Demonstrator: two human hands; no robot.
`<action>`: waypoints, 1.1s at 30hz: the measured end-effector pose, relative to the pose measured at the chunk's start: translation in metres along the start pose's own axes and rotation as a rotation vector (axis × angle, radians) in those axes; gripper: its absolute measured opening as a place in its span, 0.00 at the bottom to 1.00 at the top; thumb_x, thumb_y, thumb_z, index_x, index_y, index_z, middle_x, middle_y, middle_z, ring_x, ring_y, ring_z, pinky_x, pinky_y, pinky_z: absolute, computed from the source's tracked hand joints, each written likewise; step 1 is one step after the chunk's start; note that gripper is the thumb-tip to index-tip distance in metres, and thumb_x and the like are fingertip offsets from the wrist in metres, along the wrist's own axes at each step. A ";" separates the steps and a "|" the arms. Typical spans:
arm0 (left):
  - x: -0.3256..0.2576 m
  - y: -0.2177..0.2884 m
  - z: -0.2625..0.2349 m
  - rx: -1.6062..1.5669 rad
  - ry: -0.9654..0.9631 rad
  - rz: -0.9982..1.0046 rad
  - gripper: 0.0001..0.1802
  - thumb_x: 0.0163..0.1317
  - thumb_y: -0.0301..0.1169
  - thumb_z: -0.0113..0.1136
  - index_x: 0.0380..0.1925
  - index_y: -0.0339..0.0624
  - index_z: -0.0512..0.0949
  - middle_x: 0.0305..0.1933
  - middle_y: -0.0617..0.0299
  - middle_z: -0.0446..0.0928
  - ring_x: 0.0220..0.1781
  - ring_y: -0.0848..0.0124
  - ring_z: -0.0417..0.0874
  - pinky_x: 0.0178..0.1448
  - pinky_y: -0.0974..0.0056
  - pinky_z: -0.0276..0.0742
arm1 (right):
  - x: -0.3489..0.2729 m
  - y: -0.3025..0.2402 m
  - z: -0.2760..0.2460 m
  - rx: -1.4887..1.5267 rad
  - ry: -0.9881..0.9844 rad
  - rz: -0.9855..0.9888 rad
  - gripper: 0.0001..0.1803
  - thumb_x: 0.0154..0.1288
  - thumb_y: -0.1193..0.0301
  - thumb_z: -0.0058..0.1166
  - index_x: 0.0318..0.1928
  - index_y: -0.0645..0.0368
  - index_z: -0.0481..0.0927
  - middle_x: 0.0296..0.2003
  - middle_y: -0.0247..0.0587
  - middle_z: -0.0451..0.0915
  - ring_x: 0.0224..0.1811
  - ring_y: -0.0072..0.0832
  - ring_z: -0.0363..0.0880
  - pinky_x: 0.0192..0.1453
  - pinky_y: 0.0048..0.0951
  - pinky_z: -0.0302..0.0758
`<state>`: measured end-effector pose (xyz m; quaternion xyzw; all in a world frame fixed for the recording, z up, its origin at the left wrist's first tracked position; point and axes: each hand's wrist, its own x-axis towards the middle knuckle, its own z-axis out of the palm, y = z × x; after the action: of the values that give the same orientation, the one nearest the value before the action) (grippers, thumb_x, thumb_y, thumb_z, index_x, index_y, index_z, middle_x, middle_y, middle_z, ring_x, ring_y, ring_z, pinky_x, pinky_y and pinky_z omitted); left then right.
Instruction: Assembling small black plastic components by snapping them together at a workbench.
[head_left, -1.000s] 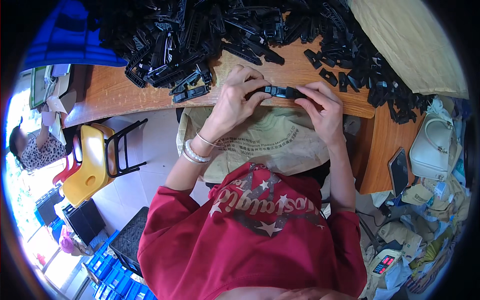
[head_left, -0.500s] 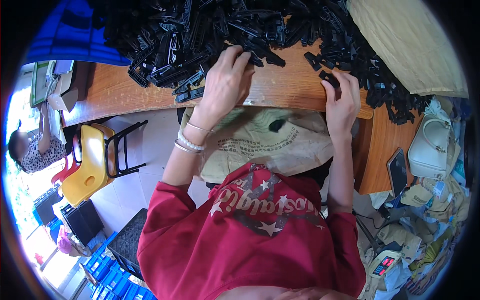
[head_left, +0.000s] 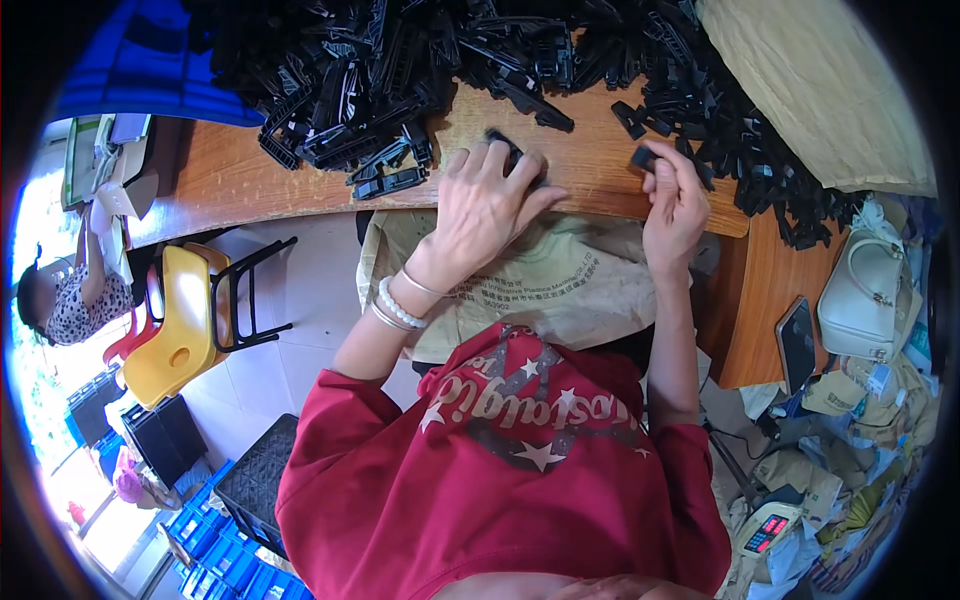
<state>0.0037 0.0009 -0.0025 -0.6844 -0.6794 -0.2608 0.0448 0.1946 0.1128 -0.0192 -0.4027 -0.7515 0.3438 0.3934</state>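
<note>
My left hand, with bangles and a beaded bracelet at its wrist, is over the front of the wooden table. Its fingers curl over a long black plastic part, mostly hidden beneath them, while the thumb points out to the right. My right hand pinches a small black plastic piece between thumb and forefinger, just above the tabletop. A big heap of long black plastic parts lies beyond my left hand. Smaller black pieces are piled to the right of my right hand.
A tan sack is at the far right, and a blue bin at the far left. Another paper sack covers my lap. A phone and a white handbag are on the right. Yellow chairs and another person are leftward.
My left hand has drawn back from the big heap, toward me and rightward, with a long black part under its fingers. The small piece in my right hand has shifted slightly left.
</note>
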 end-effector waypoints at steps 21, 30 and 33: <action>-0.015 -0.019 0.010 -0.565 0.024 0.018 0.14 0.55 0.23 0.66 0.40 0.36 0.75 0.37 0.52 0.77 0.39 0.53 0.80 0.44 0.56 0.78 | 0.001 -0.016 0.021 0.072 -0.392 -0.222 0.14 0.49 0.79 0.68 0.39 0.61 0.86 0.35 0.37 0.76 0.38 0.32 0.74 0.47 0.33 0.71; 0.035 -0.030 0.006 -0.069 0.006 0.188 0.20 0.58 0.29 0.63 0.50 0.34 0.75 0.54 0.51 0.74 0.48 0.60 0.78 0.50 0.60 0.78 | 0.033 -0.001 0.013 -0.335 0.032 -0.340 0.12 0.57 0.79 0.62 0.43 0.63 0.83 0.37 0.42 0.77 0.39 0.36 0.76 0.44 0.34 0.72; 0.039 -0.023 0.008 0.160 -0.122 0.291 0.24 0.52 0.27 0.62 0.50 0.29 0.74 0.48 0.53 0.75 0.45 0.61 0.77 0.50 0.62 0.76 | 0.043 0.004 0.021 -0.535 0.055 -0.376 0.15 0.55 0.76 0.65 0.44 0.64 0.82 0.40 0.41 0.75 0.43 0.38 0.73 0.47 0.38 0.69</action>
<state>-0.0186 0.0418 0.0001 -0.7843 -0.5931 -0.1549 0.0952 0.1614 0.1477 -0.0184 -0.3552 -0.8655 0.0446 0.3504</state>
